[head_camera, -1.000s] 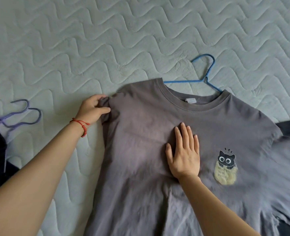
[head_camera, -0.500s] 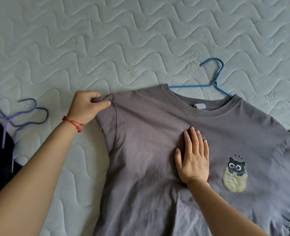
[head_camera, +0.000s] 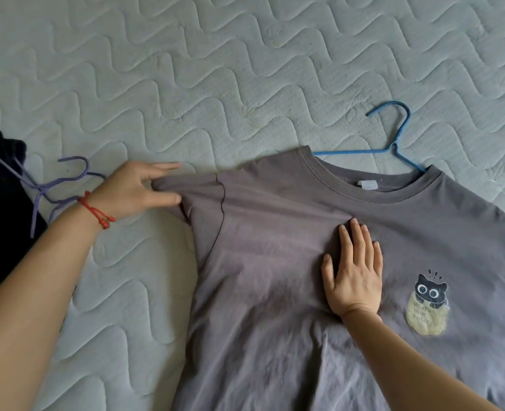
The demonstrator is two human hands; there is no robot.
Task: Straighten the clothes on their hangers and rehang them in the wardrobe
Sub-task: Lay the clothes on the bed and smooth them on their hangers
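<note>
Smoothing a grey T-shirt [head_camera: 289, 277] flat on the bed [head_camera: 186, 69]. Left of the shirt: purple hangers [head_camera: 64, 188]. At its sleeve: left hand [head_camera: 132, 192] pinching the cuff outward. At its chest: right hand [head_camera: 353, 274] spread, pressing. Best pulled evenly against the anchoring palm. In its collar: blue hanger [head_camera: 393, 143].

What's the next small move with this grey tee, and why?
Probably keep drawing the sleeve outward with the left hand, which pinches its end, while the right hand lies flat on the chest of the grey tee. The sleeve looks bunched, and the blue hanger sits skewed in the collar.
</note>
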